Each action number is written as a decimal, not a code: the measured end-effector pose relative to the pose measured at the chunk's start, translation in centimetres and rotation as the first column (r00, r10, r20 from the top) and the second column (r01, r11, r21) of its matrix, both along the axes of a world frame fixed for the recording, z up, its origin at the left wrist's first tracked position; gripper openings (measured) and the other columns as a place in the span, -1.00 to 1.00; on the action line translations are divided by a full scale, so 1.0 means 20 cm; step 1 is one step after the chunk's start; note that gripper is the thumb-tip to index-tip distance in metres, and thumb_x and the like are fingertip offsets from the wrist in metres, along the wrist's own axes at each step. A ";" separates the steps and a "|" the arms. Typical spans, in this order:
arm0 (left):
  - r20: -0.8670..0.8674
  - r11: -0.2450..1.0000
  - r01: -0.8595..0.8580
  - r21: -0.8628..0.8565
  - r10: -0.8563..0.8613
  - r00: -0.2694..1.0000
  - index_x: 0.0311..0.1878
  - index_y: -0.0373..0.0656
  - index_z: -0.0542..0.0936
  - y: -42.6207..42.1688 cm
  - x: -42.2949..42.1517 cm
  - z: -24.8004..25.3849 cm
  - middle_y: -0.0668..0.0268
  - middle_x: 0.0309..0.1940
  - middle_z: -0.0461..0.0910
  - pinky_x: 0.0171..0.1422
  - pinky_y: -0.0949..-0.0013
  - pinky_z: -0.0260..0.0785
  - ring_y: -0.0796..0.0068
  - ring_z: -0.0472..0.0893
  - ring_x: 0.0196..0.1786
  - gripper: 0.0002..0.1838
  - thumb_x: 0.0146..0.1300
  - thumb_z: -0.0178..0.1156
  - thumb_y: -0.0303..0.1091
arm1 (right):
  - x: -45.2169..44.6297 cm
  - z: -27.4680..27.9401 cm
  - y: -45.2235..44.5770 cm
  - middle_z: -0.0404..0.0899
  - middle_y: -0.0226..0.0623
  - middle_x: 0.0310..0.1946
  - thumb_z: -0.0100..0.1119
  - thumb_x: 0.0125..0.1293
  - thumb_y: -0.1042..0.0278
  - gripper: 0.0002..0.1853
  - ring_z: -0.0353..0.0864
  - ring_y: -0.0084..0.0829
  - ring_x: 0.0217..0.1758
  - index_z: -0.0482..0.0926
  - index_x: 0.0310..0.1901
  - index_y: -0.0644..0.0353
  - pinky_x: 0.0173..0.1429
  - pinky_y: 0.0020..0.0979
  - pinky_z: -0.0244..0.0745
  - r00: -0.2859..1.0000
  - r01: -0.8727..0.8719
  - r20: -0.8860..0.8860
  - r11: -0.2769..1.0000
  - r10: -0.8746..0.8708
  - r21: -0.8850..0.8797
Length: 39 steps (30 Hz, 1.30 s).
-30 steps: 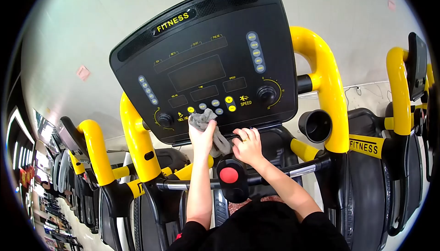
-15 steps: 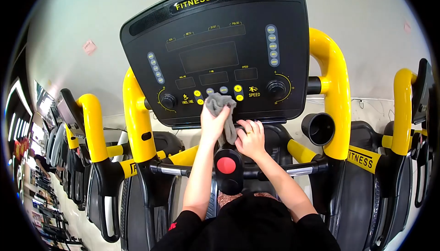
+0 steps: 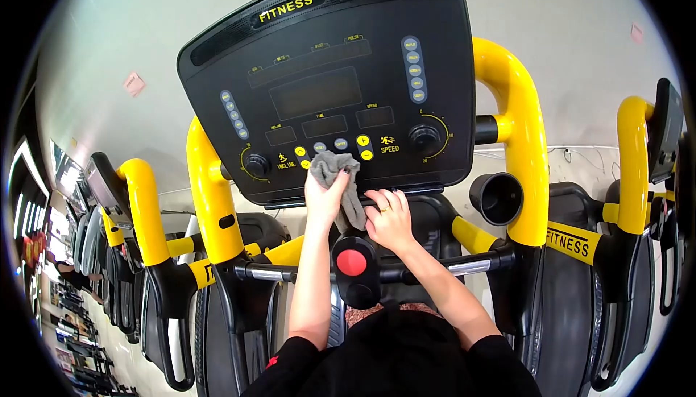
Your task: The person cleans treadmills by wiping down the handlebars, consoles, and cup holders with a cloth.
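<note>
A bunched grey cloth (image 3: pixel 331 168) is gripped in my left hand (image 3: pixel 323 197), pressed against the lower edge of the black treadmill console (image 3: pixel 312 100), just under its small round buttons. One end of the cloth hangs down past the console edge. Beside that hanging end is my right hand (image 3: pixel 389 221), its fingers bent, somewhat apart and resting near the ledge below the console. Whether its thumb touches the cloth I cannot tell. Below both hands, a red button (image 3: pixel 352 262) sits on a black housing at the middle of the handlebar.
Yellow uprights (image 3: pixel 518 143) flank the console, and a black cup holder (image 3: pixel 496 199) is fixed by the right one. The black handlebar (image 3: pixel 464 265) crosses in front of my body. More treadmills stand on both sides, with a pale wall behind.
The view has shifted slightly, so the console sits further left in it. My left hand and the cloth stay at the console's lower edge; my right hand stays close beside them.
</note>
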<state>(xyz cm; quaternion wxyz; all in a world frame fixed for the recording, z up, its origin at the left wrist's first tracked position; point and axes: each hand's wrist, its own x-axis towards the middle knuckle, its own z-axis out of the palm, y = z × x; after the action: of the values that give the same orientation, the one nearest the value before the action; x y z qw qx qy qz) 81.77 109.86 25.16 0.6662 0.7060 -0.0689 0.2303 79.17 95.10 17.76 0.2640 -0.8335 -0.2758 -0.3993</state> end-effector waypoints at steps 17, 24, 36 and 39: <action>0.040 0.996 -0.082 0.021 0.081 0.996 0.10 -0.27 0.38 0.05 -0.04 0.02 0.27 -0.07 0.53 0.19 0.39 0.32 0.48 0.52 -0.01 -0.59 0.14 0.15 -0.58 | 0.02 -0.03 0.01 0.42 -0.42 0.01 0.25 -0.22 0.37 -0.82 0.30 -0.27 0.12 0.55 -0.46 0.04 0.24 -0.07 0.16 1.000 -0.012 -0.011 1.000 0.012 0.011; 0.041 0.914 -0.299 -0.275 0.322 0.946 0.06 -0.27 0.39 0.22 -0.03 0.16 0.24 -0.09 0.56 0.17 0.40 0.36 0.43 0.56 -0.04 -0.66 0.19 0.10 -0.60 | 0.00 -0.01 0.00 0.44 -0.41 0.00 0.23 -0.19 0.40 -0.83 0.33 -0.27 0.10 0.53 -0.45 0.06 0.24 -0.09 0.18 1.000 -0.012 -0.016 0.999 0.013 0.033; 0.008 1.000 -0.021 -0.013 0.021 1.000 -0.03 -0.25 0.47 -0.01 -0.04 -0.01 0.31 -0.16 0.59 0.08 0.43 0.37 0.54 0.56 -0.11 -0.69 0.12 0.19 -0.54 | 0.00 -0.01 -0.01 0.44 -0.39 0.02 0.23 -0.18 0.39 -0.83 0.33 -0.27 0.13 0.56 -0.44 0.08 0.25 -0.09 0.18 0.999 -0.036 -0.036 0.999 0.036 0.015; 0.041 0.986 -0.110 -0.122 0.116 0.992 -0.04 -0.27 0.46 0.04 -0.05 0.11 0.28 -0.15 0.57 0.06 0.43 0.38 0.51 0.56 -0.10 -0.73 0.16 0.15 -0.57 | -0.01 0.01 -0.02 0.45 -0.35 0.00 0.22 -0.16 0.41 -0.84 0.35 -0.27 0.12 0.55 -0.43 0.14 0.24 -0.12 0.22 0.998 -0.053 -0.020 0.998 0.054 0.044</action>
<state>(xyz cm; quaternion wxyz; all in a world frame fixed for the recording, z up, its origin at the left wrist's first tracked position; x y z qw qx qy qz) 80.85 110.65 27.40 0.6914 0.6618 -0.0307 0.2882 79.01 94.79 17.94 0.2956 -0.8241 -0.2866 -0.3891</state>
